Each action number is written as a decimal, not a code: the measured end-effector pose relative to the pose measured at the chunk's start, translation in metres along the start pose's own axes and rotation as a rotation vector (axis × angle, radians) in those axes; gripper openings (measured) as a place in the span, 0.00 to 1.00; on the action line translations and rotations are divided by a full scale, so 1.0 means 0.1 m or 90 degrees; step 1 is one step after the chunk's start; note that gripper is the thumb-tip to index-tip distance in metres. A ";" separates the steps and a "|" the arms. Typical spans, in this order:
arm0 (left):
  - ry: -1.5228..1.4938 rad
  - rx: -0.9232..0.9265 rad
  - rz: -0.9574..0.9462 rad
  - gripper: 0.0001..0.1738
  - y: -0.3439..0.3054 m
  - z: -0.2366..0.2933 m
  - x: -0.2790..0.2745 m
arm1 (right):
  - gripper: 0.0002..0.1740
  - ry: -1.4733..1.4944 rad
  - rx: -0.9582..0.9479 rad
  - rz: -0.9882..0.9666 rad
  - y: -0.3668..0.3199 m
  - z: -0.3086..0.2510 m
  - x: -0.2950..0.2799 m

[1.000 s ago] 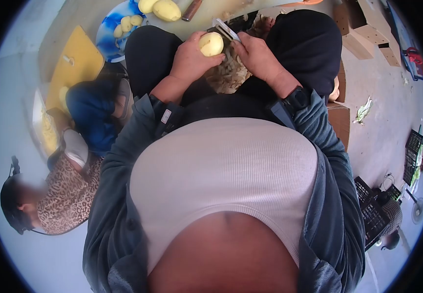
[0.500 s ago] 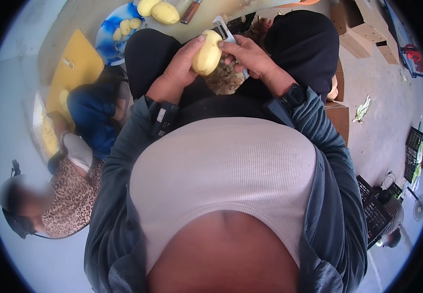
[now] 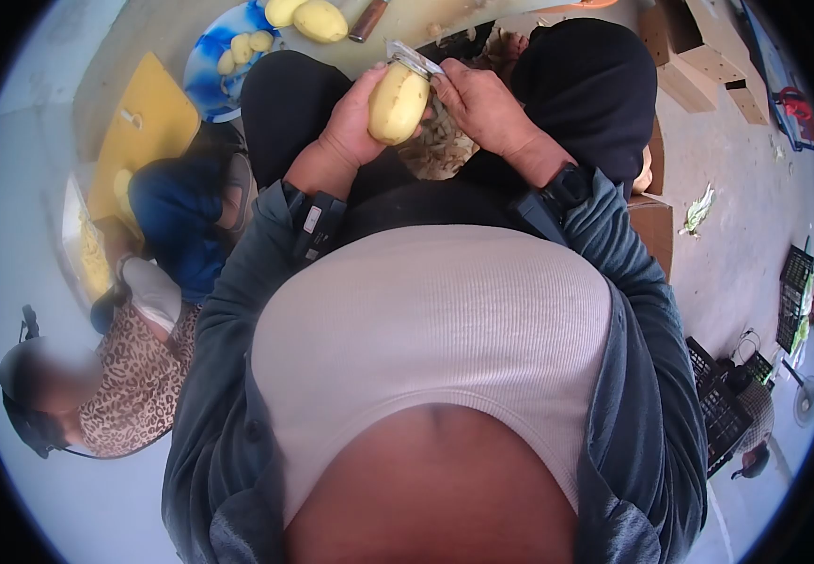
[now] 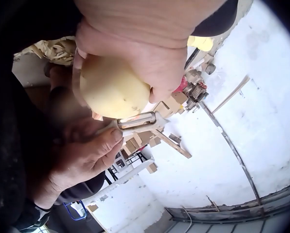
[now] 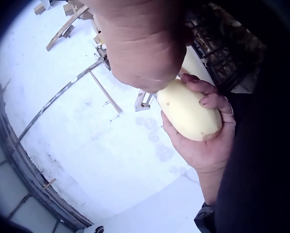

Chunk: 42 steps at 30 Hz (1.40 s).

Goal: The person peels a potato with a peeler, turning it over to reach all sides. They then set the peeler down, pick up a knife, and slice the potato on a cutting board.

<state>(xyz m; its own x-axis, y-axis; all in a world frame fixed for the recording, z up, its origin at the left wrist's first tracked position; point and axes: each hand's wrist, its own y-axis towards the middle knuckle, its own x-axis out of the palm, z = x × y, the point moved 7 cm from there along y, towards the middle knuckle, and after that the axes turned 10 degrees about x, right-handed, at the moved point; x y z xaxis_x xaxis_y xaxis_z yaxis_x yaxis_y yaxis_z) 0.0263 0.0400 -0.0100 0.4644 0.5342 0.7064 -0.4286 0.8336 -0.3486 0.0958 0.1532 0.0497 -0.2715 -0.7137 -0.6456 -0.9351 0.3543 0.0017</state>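
Note:
In the head view my left hand [image 3: 351,120] holds a pale yellow peeled potato [image 3: 398,103], its long side upright in the picture. A few small brown spots dot its surface. My right hand [image 3: 484,105] grips a white-handled peeler [image 3: 414,60], whose head lies across the far end of the potato. From the left wrist, the peeler's metal blade [image 4: 137,121] shows right at the potato's end. In the right wrist view the left fingers [image 5: 214,101] curl round the potato [image 5: 188,110], while the right hand covers most of the peeler. Peelings [image 3: 440,146] lie below, between the knees.
Beyond the left knee stands a blue and white basin [image 3: 202,70] with several small peeled potatoes. Larger potatoes [image 3: 320,21] and a brown-handled tool [image 3: 367,21] lie at the top. Another person [image 3: 134,395] sits at the left. Cardboard boxes [image 3: 694,47] stand at the right.
The potato was turned from end-on to lengthwise in the left hand. The peeler moved off to its right side, then back across its far end.

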 end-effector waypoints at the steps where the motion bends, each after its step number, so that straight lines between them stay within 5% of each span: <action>1: 0.016 0.000 0.015 0.27 0.00 -0.01 -0.02 | 0.12 0.000 0.001 -0.001 -0.01 0.01 0.00; 19: -0.028 0.047 0.281 0.25 0.02 -0.17 -0.41 | 0.13 0.045 -0.053 -0.176 -0.25 -0.11 0.18; 22: -0.114 0.009 0.159 0.26 0.10 -0.15 -0.42 | 0.15 -0.024 -0.002 -0.335 -0.30 -0.12 0.30; 26: -0.167 0.016 0.166 0.24 0.08 -0.07 -0.28 | 0.15 0.072 0.010 -0.327 -0.26 -0.08 0.28; 28: -0.068 0.056 0.211 0.26 0.07 -0.01 -0.29 | 0.13 0.268 -0.026 -0.138 -0.12 0.02 0.14; 29: -0.068 0.055 0.210 0.26 0.06 0.00 -0.31 | 0.13 0.368 0.173 -0.186 -0.09 0.11 0.11; 31: -0.080 0.038 0.122 0.24 0.08 0.00 -0.25 | 0.16 0.364 0.323 -0.159 -0.04 0.28 0.11; 34: -0.024 0.056 0.161 0.24 0.06 0.01 -0.17 | 0.25 0.199 0.218 -0.029 0.08 0.35 0.16; 37: 0.031 0.055 0.090 0.24 0.10 -0.02 -0.14 | 0.37 0.136 0.207 -0.054 0.11 0.25 0.16; 42: 0.022 0.054 0.093 0.23 0.05 0.01 -0.08 | 0.33 0.147 0.258 -0.090 0.13 0.32 0.18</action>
<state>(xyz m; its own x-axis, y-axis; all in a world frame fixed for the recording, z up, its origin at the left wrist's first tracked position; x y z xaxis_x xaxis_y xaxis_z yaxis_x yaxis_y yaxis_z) 0.0198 0.0397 -0.0165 0.4175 0.6547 0.6301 -0.5570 0.7323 -0.3918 0.0861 0.1641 0.0139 -0.2350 -0.8706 -0.4323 -0.8148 0.4189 -0.4008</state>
